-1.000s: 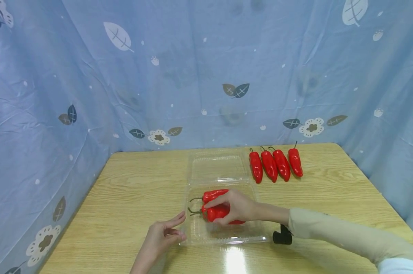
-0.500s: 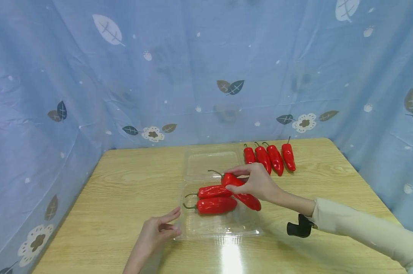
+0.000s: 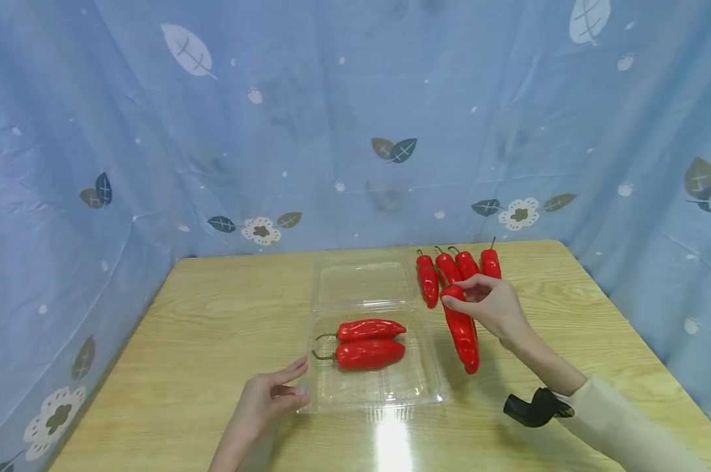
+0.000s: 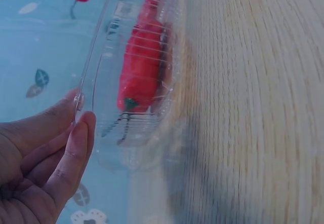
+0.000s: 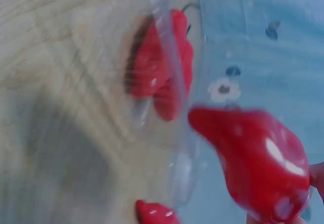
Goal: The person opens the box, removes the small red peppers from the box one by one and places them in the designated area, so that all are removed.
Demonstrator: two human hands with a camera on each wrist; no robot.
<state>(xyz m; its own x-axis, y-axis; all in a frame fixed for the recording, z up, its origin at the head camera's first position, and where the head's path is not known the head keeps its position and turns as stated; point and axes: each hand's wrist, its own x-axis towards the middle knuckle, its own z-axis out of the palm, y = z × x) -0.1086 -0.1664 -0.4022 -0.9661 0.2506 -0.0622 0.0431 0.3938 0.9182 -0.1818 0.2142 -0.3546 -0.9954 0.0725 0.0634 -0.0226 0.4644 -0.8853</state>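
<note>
A red pepper (image 3: 463, 331) hangs from my right hand (image 3: 497, 305), whose thumb and fingers pinch its stem end to the right of the clear plastic box (image 3: 355, 390). Inside the box's near half lie two red peppers, the upper pepper (image 3: 370, 330) and the lower pepper (image 3: 368, 354), stems pointing left. My left hand (image 3: 264, 400) holds the box's front left corner. In the left wrist view, the left thumb and a finger (image 4: 76, 148) pinch the thin plastic rim. The right wrist view shows the held pepper (image 5: 258, 158) up close, with most of the hand out of frame.
Several red peppers stand in a row at the back right, among them one pepper (image 3: 427, 282) beside the open lid (image 3: 364, 282). The held pepper partly covers this row. Blue patterned cloth (image 3: 308, 131) encloses the wooden table (image 3: 225, 314) at the back and sides.
My right hand has lifted a pepper out of the box and carried it right, past the box's edge. Two peppers stay inside. The left hand keeps its place at the corner.
</note>
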